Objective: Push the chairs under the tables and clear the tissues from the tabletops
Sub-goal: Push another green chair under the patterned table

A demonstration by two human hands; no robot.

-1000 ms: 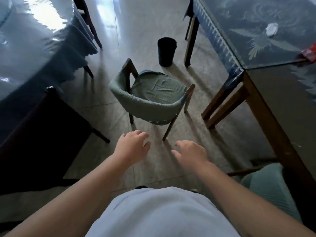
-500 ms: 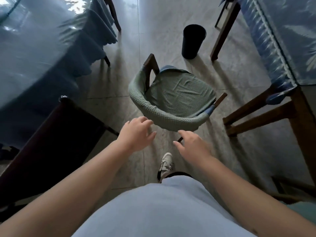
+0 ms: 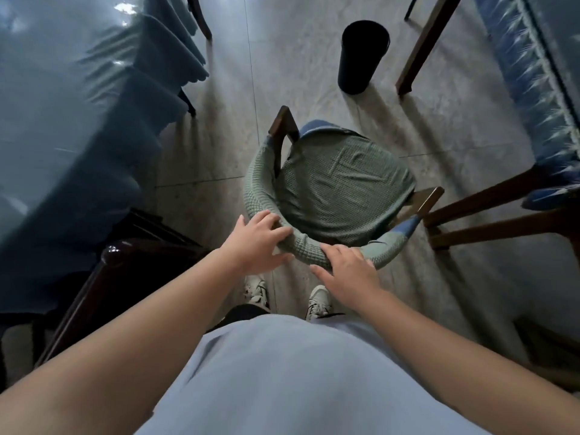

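Head view: a chair [image 3: 339, 186] with a green knitted cover is seen from above, standing on the tiled floor [image 3: 314, 67] in the aisle between two worktops, not under either. Its curved backrest is turned toward the person. The left hand [image 3: 255, 243] is laid on the left part of the backrest, fingers spread over the top and thumb apart; the grip is loose, not yet closed around the rail. The right hand [image 3: 348, 271] is laid on the backrest just beside it, fingers over the top edge and thumb out to the side, likewise not clamped. A blue-clothed worktop [image 3: 72, 127] is seen at the left, and a patterned blue worktop [image 3: 530, 67] with wooden legs at the right. A black bin [image 3: 361, 54] stands on the floor beyond the chair, well apart from it. A dark wooden chair [image 3: 103, 277] is seen at the lower left. Two shoes [image 3: 257, 290] are visible below the hands.
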